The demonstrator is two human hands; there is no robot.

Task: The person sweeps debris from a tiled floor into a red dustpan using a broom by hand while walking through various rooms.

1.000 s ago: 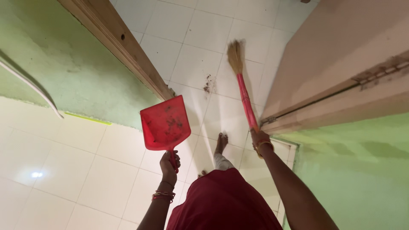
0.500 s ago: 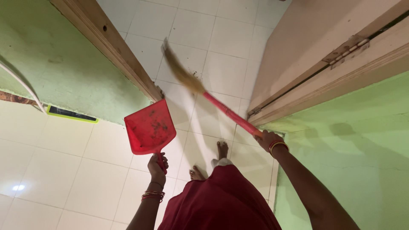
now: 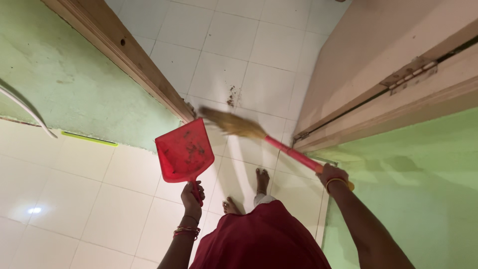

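Your left hand grips dustpan; right hand grips broom, slanting up-left toward dirt beyond.

Red dustpan, red-handled broom aloft

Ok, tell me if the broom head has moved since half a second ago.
Yes. The broom head has swung down toward the person, from up beside the wooden door frame to just past its lower end.
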